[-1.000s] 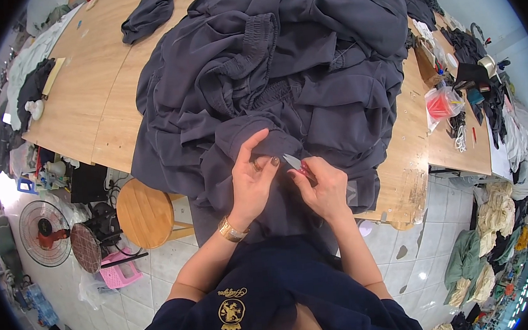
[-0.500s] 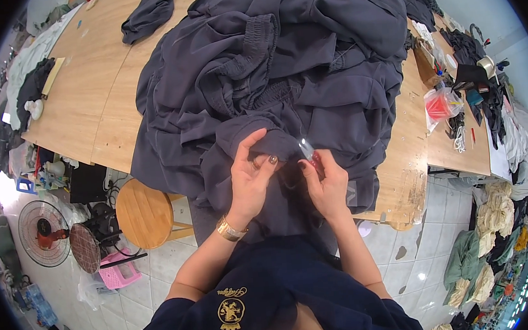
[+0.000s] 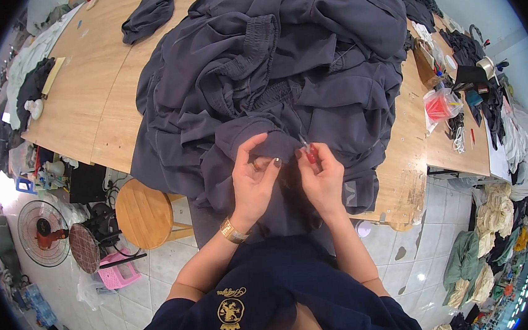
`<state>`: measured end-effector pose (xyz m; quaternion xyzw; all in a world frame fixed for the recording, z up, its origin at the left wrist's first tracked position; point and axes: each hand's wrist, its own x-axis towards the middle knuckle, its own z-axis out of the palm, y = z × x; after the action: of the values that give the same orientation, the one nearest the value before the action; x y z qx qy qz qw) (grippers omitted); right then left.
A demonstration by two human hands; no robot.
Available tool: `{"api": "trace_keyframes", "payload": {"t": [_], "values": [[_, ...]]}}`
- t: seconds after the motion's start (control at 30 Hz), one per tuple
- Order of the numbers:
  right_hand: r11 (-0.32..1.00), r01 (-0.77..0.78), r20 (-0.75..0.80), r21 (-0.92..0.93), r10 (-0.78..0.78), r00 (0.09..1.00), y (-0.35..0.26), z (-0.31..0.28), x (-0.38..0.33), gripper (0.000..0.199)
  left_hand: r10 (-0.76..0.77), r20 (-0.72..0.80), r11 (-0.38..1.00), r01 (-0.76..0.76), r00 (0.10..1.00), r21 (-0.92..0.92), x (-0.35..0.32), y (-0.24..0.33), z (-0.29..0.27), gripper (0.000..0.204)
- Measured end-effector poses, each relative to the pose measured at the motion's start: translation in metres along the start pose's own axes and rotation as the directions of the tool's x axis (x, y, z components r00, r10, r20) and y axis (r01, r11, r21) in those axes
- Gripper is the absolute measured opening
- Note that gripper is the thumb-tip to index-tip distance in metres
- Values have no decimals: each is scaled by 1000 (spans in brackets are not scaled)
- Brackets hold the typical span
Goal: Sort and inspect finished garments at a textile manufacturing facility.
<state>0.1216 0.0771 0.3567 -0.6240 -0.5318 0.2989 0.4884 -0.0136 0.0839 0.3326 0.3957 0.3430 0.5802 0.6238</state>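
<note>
A large heap of dark grey garments [image 3: 343, 65] with gathered elastic waistbands lies in front of me and hangs over the table's near edge. My left hand [image 3: 254, 178] is at the near fold of the heap, its thumb and forefinger apart and the other fingers curled. No cloth shows gripped in it. Just to its right, my right hand [image 3: 322, 176] is closed around small red-handled thread snips [image 3: 311, 153]. Their metal tip points up and away from me, close to the cloth. Loose threads trail over the fabric beyond the tip.
The heap lies on a wooden table [image 3: 106, 84], with a small dark cloth piece [image 3: 150, 16] at the far left. A round wooden stool [image 3: 144, 213] and a fan [image 3: 44, 233] stand at left. To the right are a red-filled plastic bag [image 3: 441, 106] and floor piles of fabric [image 3: 464, 261].
My right hand has drawn slightly left and toward me, turning the snips. The thumb and forefinger of my left hand have shifted slightly. The garments look almost unchanged.
</note>
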Motion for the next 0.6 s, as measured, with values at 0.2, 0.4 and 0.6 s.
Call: {"api": "trace_keyframes", "payload": {"t": [0.2, 0.4, 0.6], "values": [[998, 67, 2, -21, -67, 998, 11, -8, -5, 21, -92, -4, 942, 86, 996, -323, 5, 0, -3, 44], [851, 384, 110, -357, -370, 923, 9, -12, -8, 25, -129, 8, 914, 122, 992, -388, 4, 3, -3, 43], [821, 410, 141, -398, -387, 911, 6, -11, -7, 24, -104, 30, 920, 107, 994, -377, 3, 0, -5, 42]]}}
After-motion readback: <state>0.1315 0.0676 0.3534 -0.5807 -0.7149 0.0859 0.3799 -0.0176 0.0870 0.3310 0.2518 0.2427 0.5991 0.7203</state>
